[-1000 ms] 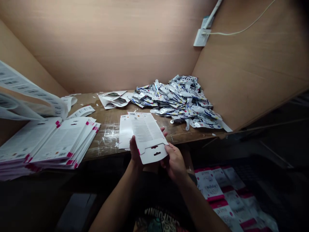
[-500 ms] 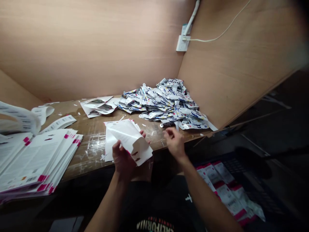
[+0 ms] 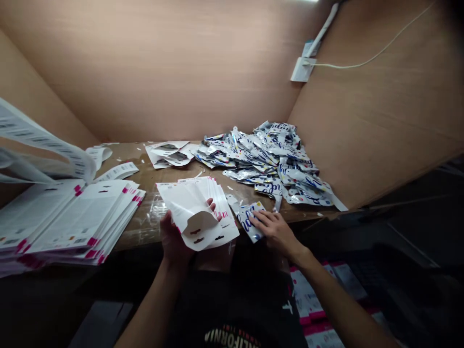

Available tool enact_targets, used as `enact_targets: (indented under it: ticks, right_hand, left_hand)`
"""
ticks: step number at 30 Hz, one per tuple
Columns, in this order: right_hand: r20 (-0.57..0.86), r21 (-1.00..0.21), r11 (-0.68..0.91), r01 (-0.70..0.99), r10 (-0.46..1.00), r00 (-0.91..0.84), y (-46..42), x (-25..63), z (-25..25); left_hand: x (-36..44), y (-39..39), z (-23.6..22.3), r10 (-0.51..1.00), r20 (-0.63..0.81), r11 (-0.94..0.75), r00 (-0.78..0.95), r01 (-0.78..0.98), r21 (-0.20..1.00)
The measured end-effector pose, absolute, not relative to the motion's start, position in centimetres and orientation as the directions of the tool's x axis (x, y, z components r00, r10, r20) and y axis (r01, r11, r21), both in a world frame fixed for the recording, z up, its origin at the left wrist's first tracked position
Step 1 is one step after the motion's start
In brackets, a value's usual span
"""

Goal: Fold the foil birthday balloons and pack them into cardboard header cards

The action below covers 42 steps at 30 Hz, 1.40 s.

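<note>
My left hand point(image 3: 176, 237) is closed around a white pouch point(image 3: 199, 212), its mouth gaping toward me and hang holes near the edge. More white pouches point(image 3: 223, 195) lie directly beneath and behind it. To the right, my right hand point(image 3: 277, 232) grips a folded silver foil balloon point(image 3: 250, 221) with blue script and coloured dots, close beside the pouch; the thumb is hidden. Behind that hand spreads a heap of similar folded foil balloons point(image 3: 261, 152), with small round tabs and pale strips sticking out.
Stacks of white printed cards or pouches with pink corners point(image 3: 68, 217) fill the left side, beneath curling label strips point(image 3: 43, 140). Gaping pouches point(image 3: 170, 153) lie at the back. Cardboard walls point(image 3: 174, 72) enclose the table. Packed pouches point(image 3: 308, 295) sit low at the right.
My right hand has come down and now has a folded foil balloon beside the pouch. The pouch in my left hand gapes wider. My view has shifted left.
</note>
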State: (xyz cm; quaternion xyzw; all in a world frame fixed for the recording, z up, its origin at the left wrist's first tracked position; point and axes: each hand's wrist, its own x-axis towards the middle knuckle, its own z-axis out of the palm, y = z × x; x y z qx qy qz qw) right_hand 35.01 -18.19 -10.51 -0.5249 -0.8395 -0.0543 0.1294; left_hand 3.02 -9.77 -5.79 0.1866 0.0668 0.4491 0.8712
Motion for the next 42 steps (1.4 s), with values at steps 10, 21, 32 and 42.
enact_targets:
  ticks: [10, 21, 32, 42]
  right_hand:
    - [0.635, -0.215, 0.668, 0.712, 0.650, -0.418, -22.8, 28.4, -1.8]
    - [0.411, -0.035, 0.601, 0.798, 0.737, -0.537, -21.5, 22.1, -0.2]
    - [0.260, -0.087, 0.443, 0.892, 0.875, -0.409, -20.4, 17.9, -1.0]
    - [0.292, -0.218, 0.469, 0.856, 0.868, -0.401, -19.0, 15.0, -1.7]
  left_hand:
    - [5.9, -9.9, -4.2, 0.802, -0.027, 0.547, 0.597, -0.715, 0.434]
    - [5.4, -11.1, -2.7, 0.772, -0.086, 0.603, 0.629, -0.685, 0.409]
    - [5.0, -11.7, -2.1, 0.841, -0.173, 0.533, 0.513, -0.730, 0.429]
    - [4.0, -10.7, -2.6, 0.846, -0.170, 0.530, 0.506, -0.760, 0.376]
